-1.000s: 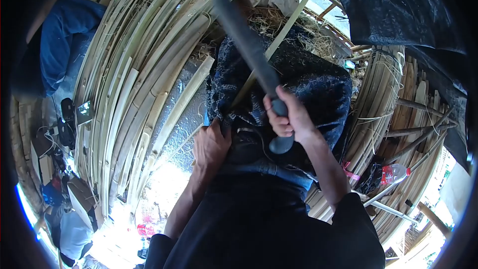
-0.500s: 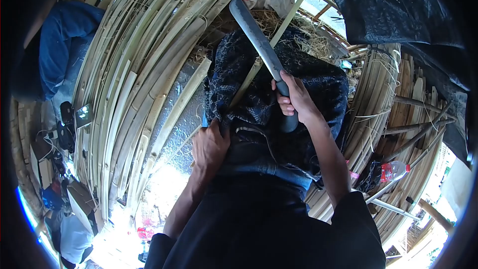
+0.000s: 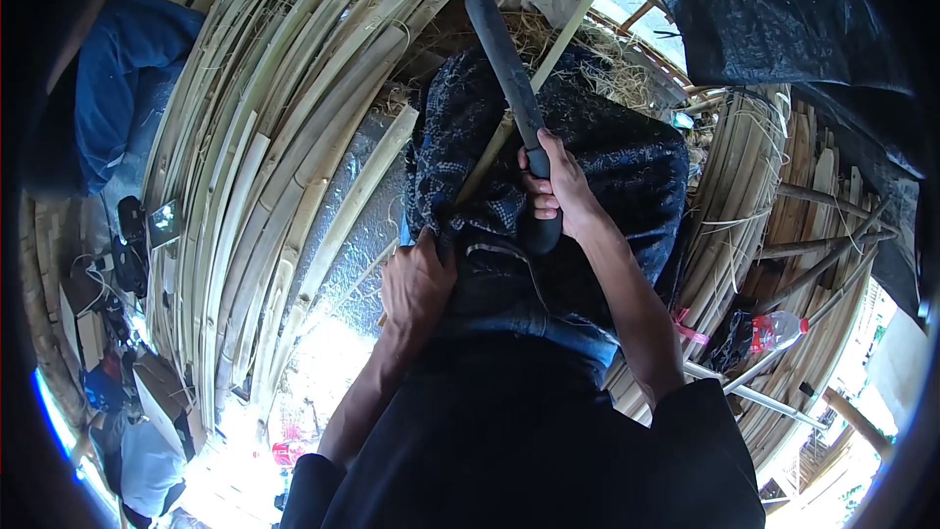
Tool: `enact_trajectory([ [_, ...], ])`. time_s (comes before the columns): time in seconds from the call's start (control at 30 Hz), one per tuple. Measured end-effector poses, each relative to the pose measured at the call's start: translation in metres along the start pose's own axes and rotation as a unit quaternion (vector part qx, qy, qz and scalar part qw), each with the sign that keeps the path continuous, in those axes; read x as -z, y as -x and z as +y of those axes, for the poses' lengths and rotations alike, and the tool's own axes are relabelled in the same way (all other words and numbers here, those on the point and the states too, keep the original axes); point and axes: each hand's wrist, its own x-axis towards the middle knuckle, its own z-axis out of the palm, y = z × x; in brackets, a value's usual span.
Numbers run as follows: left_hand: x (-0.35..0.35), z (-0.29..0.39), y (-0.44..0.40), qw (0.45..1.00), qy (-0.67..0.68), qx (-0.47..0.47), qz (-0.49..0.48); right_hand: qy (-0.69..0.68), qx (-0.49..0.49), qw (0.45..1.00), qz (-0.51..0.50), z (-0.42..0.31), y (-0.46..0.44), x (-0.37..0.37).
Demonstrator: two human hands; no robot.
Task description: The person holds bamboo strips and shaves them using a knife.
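Observation:
A machete (image 3: 506,64) with a dark handle is gripped in my right hand (image 3: 556,186), its blade pointing up and slightly left. The blade crosses a long, thin bamboo strip (image 3: 563,42) that runs from the upper right down over my lap; whether they touch cannot be told. My left hand (image 3: 418,279) is closed at the lower end of that strip, by the left edge of a dark patterned cloth (image 3: 617,157). The cloth covers my lap. The strip's lowest end is hidden at my left fingers.
Many long bamboo slats (image 3: 264,157) lie to the left. Tied bundles of strips (image 3: 734,186) and a plastic bottle with a red label (image 3: 778,331) are at the right. A person's blue-clothed leg (image 3: 137,59) shows at upper left; black sheeting (image 3: 774,20) hangs upper right.
My right hand first drew lower and turned the machete, then shifted slightly left and up with it, the blade now darker and more upright. My left hand has barely moved.

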Motion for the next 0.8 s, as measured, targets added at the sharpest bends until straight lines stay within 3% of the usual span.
enact_trajectory([
  [0.13,-0.003,0.003,-0.003,1.0,-0.018,-0.01,0.007,-0.058,-0.003,0.997,-0.058,0.005,0.0,0.003],
  [0.2,-0.003,0.005,-0.004,1.0,-0.028,-0.007,0.003,-0.027,-0.106,0.99,-0.088,0.015,0.012,-0.016],
  [0.27,-0.005,0.0,-0.003,1.0,-0.014,-0.02,0.017,0.041,-0.069,0.994,-0.081,0.014,0.018,-0.026],
  [0.33,-0.004,-0.003,-0.002,1.0,-0.002,-0.015,0.01,-0.077,-0.006,0.986,-0.15,0.009,0.015,-0.014],
  [0.43,0.0,0.002,-0.002,1.0,0.019,-0.008,0.023,-0.147,0.066,0.98,-0.119,-0.012,0.015,0.008],
  [0.57,-0.002,-0.004,-0.006,0.999,0.032,-0.005,-0.011,-0.045,0.162,0.986,0.001,-0.028,0.029,0.016],
  [0.63,-0.002,-0.004,-0.006,0.999,0.034,-0.006,-0.014,0.111,0.215,0.968,0.072,-0.023,0.031,0.017],
  [0.8,0.001,-0.001,-0.007,0.998,0.049,0.019,-0.031,0.232,0.215,0.944,0.095,-0.003,0.029,0.016],
])
